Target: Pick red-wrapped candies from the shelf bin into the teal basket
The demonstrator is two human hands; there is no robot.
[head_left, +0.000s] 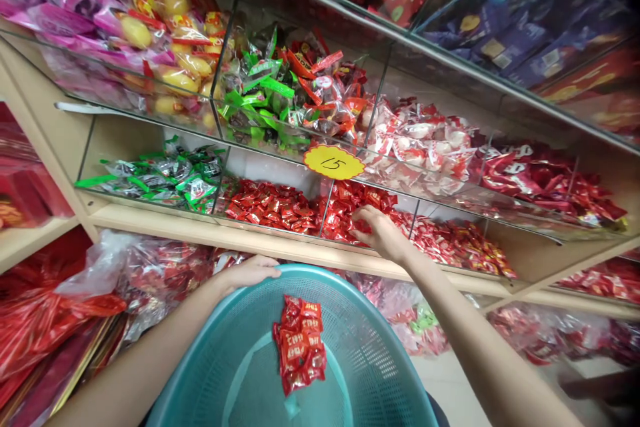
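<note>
My left hand (253,271) grips the far rim of a teal plastic basket (370,330), its fingers closed over the edge. Inside the basket, toward the middle of its bottom, lies a small heap of red candy packets (300,345). My right hand (373,225) reaches over the lower shelf's front edge, at a compartment of small red wrapped candies (340,207). Its fingers are curled and partly apart among the candies; whether they pinch a candy is too small to tell. A divider separates this compartment from another full of red candies (273,207) on the left.
Above hangs a yellow price tag (334,162) on the clear front of the upper candy shelf (440,193). Green-wrapped candies (175,177) fill the lower left compartment. Bulging plastic bags (155,267) sit under the wooden shelf edge (170,230); a red bag (45,320) stands far left.
</note>
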